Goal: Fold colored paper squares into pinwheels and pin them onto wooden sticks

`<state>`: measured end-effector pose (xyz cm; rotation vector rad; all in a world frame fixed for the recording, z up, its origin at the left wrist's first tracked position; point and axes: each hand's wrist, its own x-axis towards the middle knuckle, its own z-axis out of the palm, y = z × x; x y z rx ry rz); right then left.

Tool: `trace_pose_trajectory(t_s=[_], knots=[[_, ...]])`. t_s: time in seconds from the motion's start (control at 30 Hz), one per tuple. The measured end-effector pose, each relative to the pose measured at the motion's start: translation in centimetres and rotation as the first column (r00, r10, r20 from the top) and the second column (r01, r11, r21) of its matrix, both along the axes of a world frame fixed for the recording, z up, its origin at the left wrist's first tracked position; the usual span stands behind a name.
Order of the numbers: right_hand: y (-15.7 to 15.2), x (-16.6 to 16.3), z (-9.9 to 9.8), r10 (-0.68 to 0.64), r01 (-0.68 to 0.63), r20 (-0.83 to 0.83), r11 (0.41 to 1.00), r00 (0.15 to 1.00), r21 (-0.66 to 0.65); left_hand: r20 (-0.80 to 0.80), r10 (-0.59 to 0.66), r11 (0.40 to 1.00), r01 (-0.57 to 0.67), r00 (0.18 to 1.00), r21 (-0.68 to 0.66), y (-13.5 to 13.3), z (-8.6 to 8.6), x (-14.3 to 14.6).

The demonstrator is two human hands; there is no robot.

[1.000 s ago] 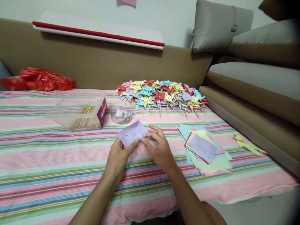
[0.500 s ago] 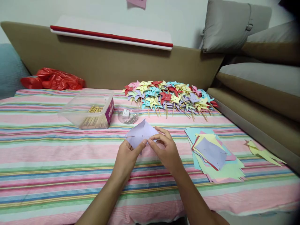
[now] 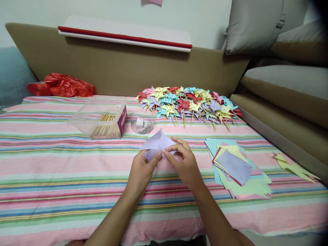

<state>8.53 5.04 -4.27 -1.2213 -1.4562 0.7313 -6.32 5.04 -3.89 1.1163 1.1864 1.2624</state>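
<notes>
A purple paper square (image 3: 153, 142) with cuts running in from its corners is held up above the striped cloth. My left hand (image 3: 144, 166) pinches its lower left part between thumb and fingers. My right hand (image 3: 183, 160) is closed on the right side, thumb and forefinger near the paper's middle. One flap on the left is bent in toward the centre. Just beyond the paper stands a round clear tub (image 3: 142, 123) with small metal pins. To the right lies a stack of cut paper squares (image 3: 234, 165) in several colours, a purple one on top.
Finished paper pinwheels (image 3: 183, 104) on sticks are heaped at the back. A clear plastic box (image 3: 87, 111) of wooden sticks stands at the left, before a red plastic bag (image 3: 69, 85). Yellow paper scraps (image 3: 293, 167) lie right, beside stacked cushions (image 3: 284, 85).
A left flap of the purple paper square has been folded in toward the middle. My hands keep their grip. The whole view has shifted slightly.
</notes>
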Motion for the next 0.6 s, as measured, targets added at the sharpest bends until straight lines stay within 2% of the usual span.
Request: trace_pose_trajectory(t_s=[0.33, 0.4, 0.5, 0.6], knots=[[0.13, -0.08, -0.28, -0.013, 0.014, -0.011, 1.0, 1.0, 0.019, -0.092, -0.03, 1.0, 0.031, 0.995, 0.006, -0.03, -0.5, -0.35], [0.23, -0.15, -0.47, -0.011, 0.011, -0.127, 1.0, 0.992, -0.003, -0.104, -0.032, 0.999, 0.034, 0.994, 0.013, 0.01, -0.55, -0.35], [0.32, -0.11, -0.43, -0.014, -0.034, -0.341, 0.99, 0.94, -0.134, -0.115, -0.048, 0.999, 0.051, 0.992, 0.018, 0.09, -0.28, -0.35], [0.2, 0.2, 0.07, -0.005, -0.111, -0.426, 0.962, 0.905, -0.248, -0.128, -0.09, 0.996, 0.093, 0.988, 0.012, 0.01, 0.31, -0.43]])
